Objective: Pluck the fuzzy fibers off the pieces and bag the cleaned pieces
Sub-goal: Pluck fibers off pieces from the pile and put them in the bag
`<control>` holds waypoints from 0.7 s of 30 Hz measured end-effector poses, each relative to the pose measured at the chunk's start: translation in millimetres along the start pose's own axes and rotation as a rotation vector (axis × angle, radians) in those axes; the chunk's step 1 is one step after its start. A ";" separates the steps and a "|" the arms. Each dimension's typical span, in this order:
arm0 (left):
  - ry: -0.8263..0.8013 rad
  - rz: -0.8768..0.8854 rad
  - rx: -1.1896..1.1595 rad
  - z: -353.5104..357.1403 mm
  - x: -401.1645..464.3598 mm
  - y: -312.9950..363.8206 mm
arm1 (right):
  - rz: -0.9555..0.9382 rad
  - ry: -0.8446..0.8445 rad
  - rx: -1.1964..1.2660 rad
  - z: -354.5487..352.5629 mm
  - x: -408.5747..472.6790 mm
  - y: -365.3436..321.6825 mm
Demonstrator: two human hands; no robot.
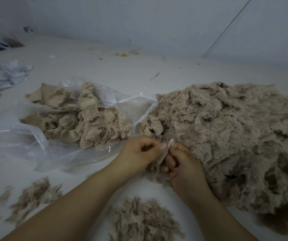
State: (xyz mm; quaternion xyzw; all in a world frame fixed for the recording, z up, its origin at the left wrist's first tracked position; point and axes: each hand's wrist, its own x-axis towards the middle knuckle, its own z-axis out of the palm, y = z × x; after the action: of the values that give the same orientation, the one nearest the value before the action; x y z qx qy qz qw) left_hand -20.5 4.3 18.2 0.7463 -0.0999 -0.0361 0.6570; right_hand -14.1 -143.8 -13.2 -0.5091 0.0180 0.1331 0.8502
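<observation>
Nearest the camera, a small heap of plucked beige-brown fuzzy fibres (145, 221) lies on the pale work surface (91, 66) between the two bare forearms, with further loose tufts of the same fibre (33, 193) scattered to the left. Just beyond, both hands meet over the near edge of the material. A small pale beige fabric piece (166, 152), narrow and tilted, stands between them. The left hand (139, 153) has its fingers curled inward, the thumb tip pressed against the piece's left face in a pinch. The right hand (181, 164) is likewise curled, its fingers closed round the piece's lower right side; how the fingertips lie behind the piece cannot be told. The right hand rests against the large mound of uncleaned fuzzy beige pieces (235, 136), which spreads across the right half of the surface. To the left of the hands, a clear crumpled plastic bag (32, 141) lies open on its side, holding a pile of cleaned beige pieces (87, 117); the bag's far corner touches the large mound. Farther left, crumpled white plastic bags (4, 73) lie near the edge. Small scraps (124, 53) sit at the foot of the grey wall (157, 20).
</observation>
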 end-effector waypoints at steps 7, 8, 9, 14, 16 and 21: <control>-0.001 -0.118 -0.025 -0.4 -5.0 -11.3 | 0.015 0.009 0.022 -0.5 1.0 -0.5; -0.016 -0.109 -0.062 0.7 -4.9 -11.5 | 0.010 0.000 0.029 -1.0 0.9 0.0; -0.018 -0.103 -0.076 1.6 -4.2 -11.3 | 0.007 -0.008 0.033 -1.1 1.2 0.0; 0.071 -0.074 0.037 -0.8 -0.8 -13.2 | -0.034 0.013 -0.152 -3.1 2.2 3.0; 0.077 -0.059 0.059 -2.9 0.0 -15.3 | -0.059 0.001 -0.217 -1.6 1.5 4.2; 0.114 -0.030 0.186 -10.3 2.8 -22.8 | -0.041 0.026 -0.129 2.4 -1.2 2.3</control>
State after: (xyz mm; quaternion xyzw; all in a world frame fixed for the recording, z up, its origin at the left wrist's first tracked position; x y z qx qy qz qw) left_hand -13.5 16.5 -2.7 0.8063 -0.0539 0.0061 0.5890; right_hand -16.1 -140.9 -13.9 -0.5650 0.0101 0.1097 0.8177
